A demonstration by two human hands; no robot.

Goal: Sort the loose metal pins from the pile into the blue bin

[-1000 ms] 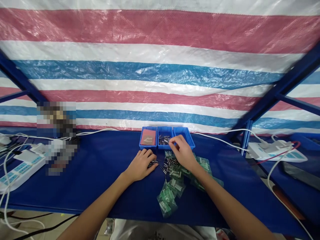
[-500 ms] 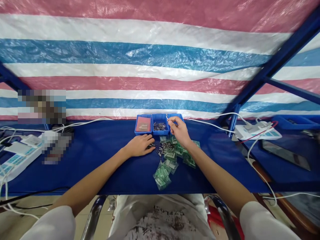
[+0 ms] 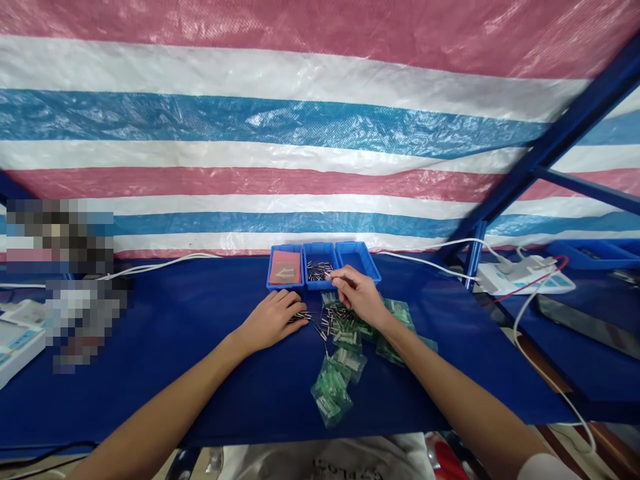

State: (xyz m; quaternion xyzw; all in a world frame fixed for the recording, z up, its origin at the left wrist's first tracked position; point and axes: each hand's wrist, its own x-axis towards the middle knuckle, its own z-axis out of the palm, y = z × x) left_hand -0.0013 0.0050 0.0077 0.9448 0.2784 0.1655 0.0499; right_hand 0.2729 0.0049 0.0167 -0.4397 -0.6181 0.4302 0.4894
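Observation:
My left hand [image 3: 273, 323] lies on the blue table with its fingers stretched out over a few dark metal pins [image 3: 299, 316]. Above the right front part of the middle blue bin [image 3: 320, 285], my right hand [image 3: 359, 293] has thumb and forefinger pinched on a small thin pin, mostly hidden by the fingertips. Similar dark and silver pins [image 3: 318, 270] fill that bin's floor. More loose pins [image 3: 331, 319] are heaped between my hands. Small clear bags with green and white contents [image 3: 333, 390] lie below and under my right wrist.
A left bin [image 3: 285, 283] holds a pink card and a small clear packet; a right bin [image 3: 356, 260] adjoins the middle one. White power strips [image 3: 525, 280] with cables stand at both sides. A phone [image 3: 575, 323] lies at right. Striped sheeting [image 3: 300, 180] hangs behind.
My right hand has come down from above the right bin to the middle bin's front right, still pinching. The left hand stays by its pins. The whole view has shifted slightly.

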